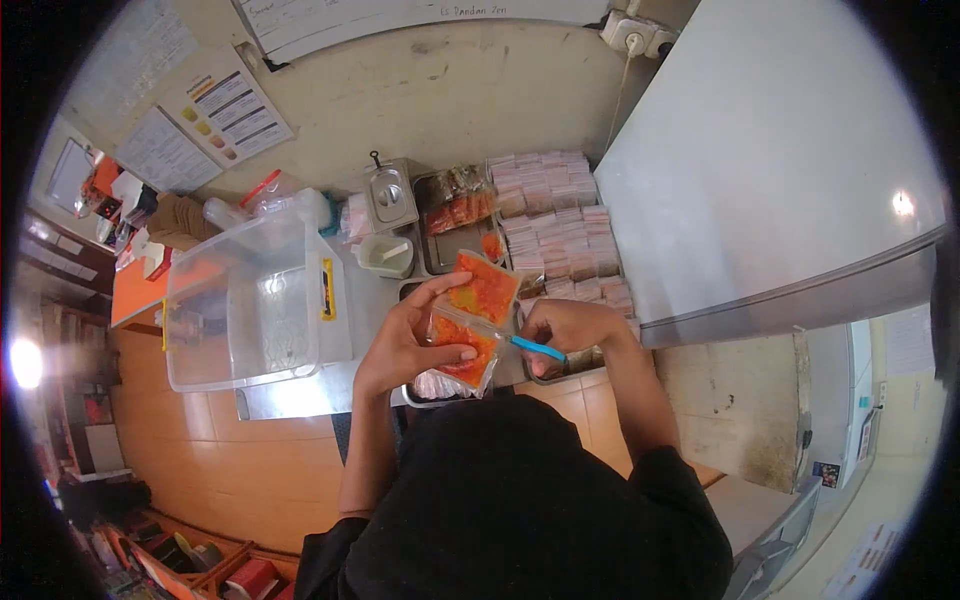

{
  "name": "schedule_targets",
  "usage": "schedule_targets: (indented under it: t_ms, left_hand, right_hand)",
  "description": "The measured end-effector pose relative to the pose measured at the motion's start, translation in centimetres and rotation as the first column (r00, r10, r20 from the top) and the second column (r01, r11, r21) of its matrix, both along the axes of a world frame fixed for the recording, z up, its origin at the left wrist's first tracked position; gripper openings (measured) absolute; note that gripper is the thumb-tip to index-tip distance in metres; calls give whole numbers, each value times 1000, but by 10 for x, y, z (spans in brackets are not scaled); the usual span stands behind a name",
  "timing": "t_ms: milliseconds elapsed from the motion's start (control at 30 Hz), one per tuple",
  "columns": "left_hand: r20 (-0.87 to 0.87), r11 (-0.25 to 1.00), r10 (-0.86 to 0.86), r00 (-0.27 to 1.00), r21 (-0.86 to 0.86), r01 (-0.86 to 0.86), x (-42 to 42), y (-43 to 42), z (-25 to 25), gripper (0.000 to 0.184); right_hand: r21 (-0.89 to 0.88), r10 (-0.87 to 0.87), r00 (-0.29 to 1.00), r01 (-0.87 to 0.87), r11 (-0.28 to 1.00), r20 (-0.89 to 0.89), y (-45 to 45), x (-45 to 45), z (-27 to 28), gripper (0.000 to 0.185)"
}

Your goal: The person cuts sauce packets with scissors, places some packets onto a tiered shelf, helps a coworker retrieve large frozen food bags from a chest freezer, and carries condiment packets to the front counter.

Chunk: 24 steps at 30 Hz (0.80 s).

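Note:
Two joined clear packets of orange-red food (487, 287) hang in my left hand (408, 340), its fingers and thumb closed on their left edges. One packet lies above the other, with a clear seam between them. My right hand (566, 330) is closed round blue-handled scissors (537, 348), whose blades reach left to the seam. Behind the packets, a metal tray (455, 245) holds more red packets (461, 211) and dark ones. Part of another tray shows below my right hand, mostly hidden.
Rows of pale packets (563, 243) lie beside the trays. A clear plastic bin (255, 300) stands at the left. Near the wall are a lidded steel container (391, 196) and a pale tub (385, 256). A large grey appliance (770, 180) stands at the right.

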State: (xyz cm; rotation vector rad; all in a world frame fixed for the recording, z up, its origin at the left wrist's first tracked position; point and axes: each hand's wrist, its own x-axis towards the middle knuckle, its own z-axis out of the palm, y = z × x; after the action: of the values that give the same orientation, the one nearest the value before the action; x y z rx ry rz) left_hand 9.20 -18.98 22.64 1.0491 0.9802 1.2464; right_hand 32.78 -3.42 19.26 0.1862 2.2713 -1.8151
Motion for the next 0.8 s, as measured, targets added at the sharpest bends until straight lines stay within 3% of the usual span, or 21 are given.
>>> schedule_targets:
  t_ms: [233, 300, 433, 500, 600, 733, 800]
  left_hand:
    - [-19, 1000, -20, 1000, -4, 19, 3, -1, -5, 85]
    - [13, 1000, -20, 1000, 2, 20, 3, -1, -3, 85]
    - [-6, 999, -31, 999, 42, 31, 4, -2, -6, 87]
    - [-73, 999, -28, 997, 19, 29, 7, -1, -8, 88]
    - [-2, 999, -42, 999, -25, 42, 8, -2, -10, 89]
    - [-103, 999, -28, 994, 22, 31, 9, -3, -20, 90]
    - [-61, 999, -47, 997, -7, 46, 6, -2, -27, 90]
  right_hand:
    - [-63, -37, 998, 34, 997, -43, -9, -10, 0, 54]
    - [7, 7, 981, -8, 1000, 196, -4, -14, 7, 58]
    - [14, -46, 997, 46, 999, 54, -12, -11, -28, 63]
    - [-204, -211, 977, 205, 957, -11, -20, -11, -39, 76]
    - [-232, -102, 989, 124, 965, 104, -11, -15, -40, 89]
    - [-200, -160, 984, 172, 965, 74, -15, -17, -64, 86]
    - [-404, -165, 977, 206, 891, 134, -19, -20, -39, 82]
